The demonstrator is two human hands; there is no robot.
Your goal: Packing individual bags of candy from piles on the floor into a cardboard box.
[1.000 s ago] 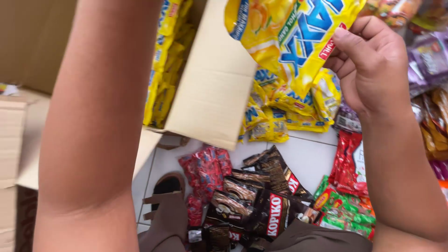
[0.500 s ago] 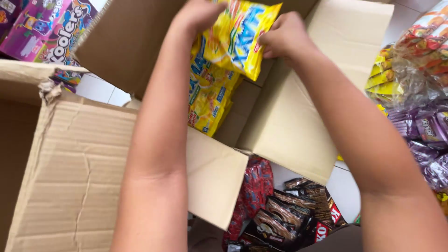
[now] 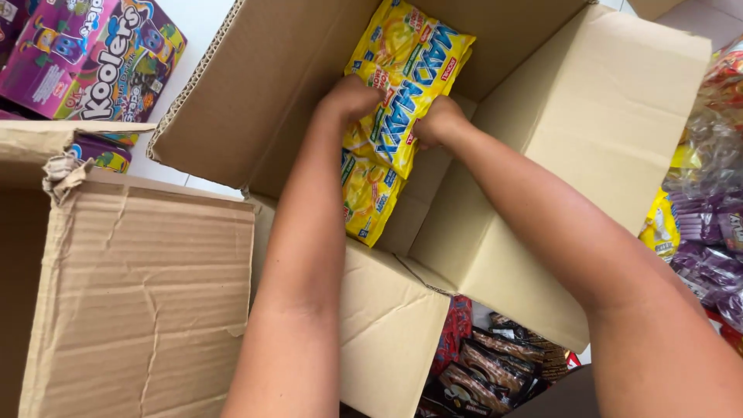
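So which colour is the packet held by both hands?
Yellow packet with blue lettering, head view.

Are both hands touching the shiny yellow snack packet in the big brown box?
Touching. The head view shows the left hand and right hand pressed against the yellow plastic snack packet, one on each side.

A purple carton with cartoon figures [image 3: 85,58] lies at the top left on the white tiled floor [image 3: 205,23], just beyond a second cardboard box [image 3: 131,294] whose creased, torn flap fills the lower left. Along the right edge sit clear bags of purple-wrapped sweets [image 3: 708,232], with a yellow packet [image 3: 662,224] tucked beside them. At the bottom, dark brown snack packs [image 3: 495,371] lie in a loose pile next to a red packet [image 3: 457,337].
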